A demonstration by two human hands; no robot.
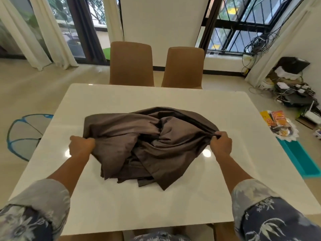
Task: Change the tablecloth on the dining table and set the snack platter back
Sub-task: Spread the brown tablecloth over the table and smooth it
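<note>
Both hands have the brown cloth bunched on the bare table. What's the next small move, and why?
Probably draw the left hand and right hand apart to spread the brown cloth: each grips an edge, it lies crumpled mid-table, and the white tabletop is uncovered.

A crumpled brown tablecloth (147, 143) lies bunched mid-way on the bare white dining table (234, 119).

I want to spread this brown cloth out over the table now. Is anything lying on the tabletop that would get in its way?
Nothing visible does. The white table is bare around the bunched cloth, which the left hand and right hand grip at its sides. The snack platter sits off to the right, beyond the table's edge.
</note>
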